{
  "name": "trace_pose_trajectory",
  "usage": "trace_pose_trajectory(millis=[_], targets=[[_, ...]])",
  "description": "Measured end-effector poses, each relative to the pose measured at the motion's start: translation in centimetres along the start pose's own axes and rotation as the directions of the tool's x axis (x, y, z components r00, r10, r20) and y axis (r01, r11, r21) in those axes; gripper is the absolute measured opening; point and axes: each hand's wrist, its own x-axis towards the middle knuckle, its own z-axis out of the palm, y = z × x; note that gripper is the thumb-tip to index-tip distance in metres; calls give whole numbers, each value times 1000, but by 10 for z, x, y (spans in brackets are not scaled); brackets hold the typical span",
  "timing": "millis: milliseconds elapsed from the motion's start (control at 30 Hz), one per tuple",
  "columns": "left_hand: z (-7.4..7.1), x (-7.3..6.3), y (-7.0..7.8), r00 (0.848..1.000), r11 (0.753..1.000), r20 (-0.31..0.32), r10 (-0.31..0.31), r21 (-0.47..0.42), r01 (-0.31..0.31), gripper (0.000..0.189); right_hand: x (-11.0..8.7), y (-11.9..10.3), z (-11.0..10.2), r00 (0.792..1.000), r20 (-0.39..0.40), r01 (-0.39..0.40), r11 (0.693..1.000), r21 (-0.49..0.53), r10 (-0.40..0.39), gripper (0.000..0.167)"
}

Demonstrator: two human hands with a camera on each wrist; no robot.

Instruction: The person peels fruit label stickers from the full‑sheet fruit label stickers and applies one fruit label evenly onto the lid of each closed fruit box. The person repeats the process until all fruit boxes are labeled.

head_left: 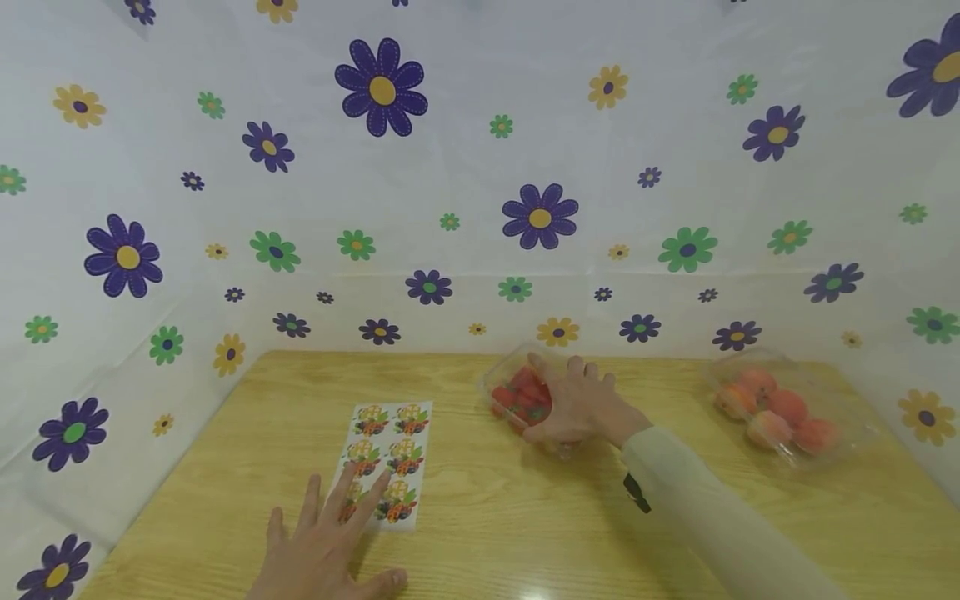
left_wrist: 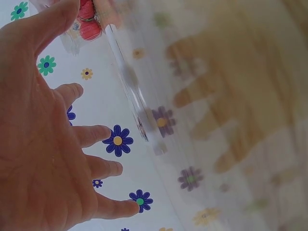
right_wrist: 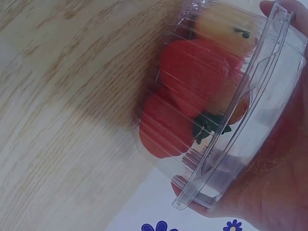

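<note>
My right hand (head_left: 588, 404) spans a clear plastic box (head_left: 497, 375) of red strawberries (head_left: 516, 398) near the table's back edge. Its thumb and fingers grip the box from opposite sides. In the right wrist view, fingertips curl at the lid's rim (right_wrist: 250, 98), with red and yellowish fruit and green leaves behind the plastic. My left hand (head_left: 322, 542) is spread, palm down, over the lower part of a sheet of fruit-printed stickers (head_left: 405, 458). The left wrist view shows that hand (left_wrist: 43, 154) with its fingers apart and nothing in them.
Another clear plastic box (head_left: 847, 458) with several peach-like fruits (head_left: 772, 408) stands at the right of the wooden table (head_left: 247, 433). A white flower-printed sheet (head_left: 450, 167) encloses the back and both sides.
</note>
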Motion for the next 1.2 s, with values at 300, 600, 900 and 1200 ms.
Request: trace_pose_trajectory(millis=[300,600,900,1200], targets=[[0,1,1,1000,1000,24,-8,8,8,102,-1,0,1,1000,-19,-6,1000,4,6,109],[0,0,1,1000,1000,14,-10,21,9,103,-2,-2,1,1000,-5,-16,1000,2,16,109],[-1,2,3,996,998,-84,32,65,-26,100,-3,-1,0,1000,-5,-18,1000,-6,18,108],[-3,2,6,993,998,-116,33,61,-26,98,-7,-1,-1,1000,0,-2,1000,-13,2,108]])
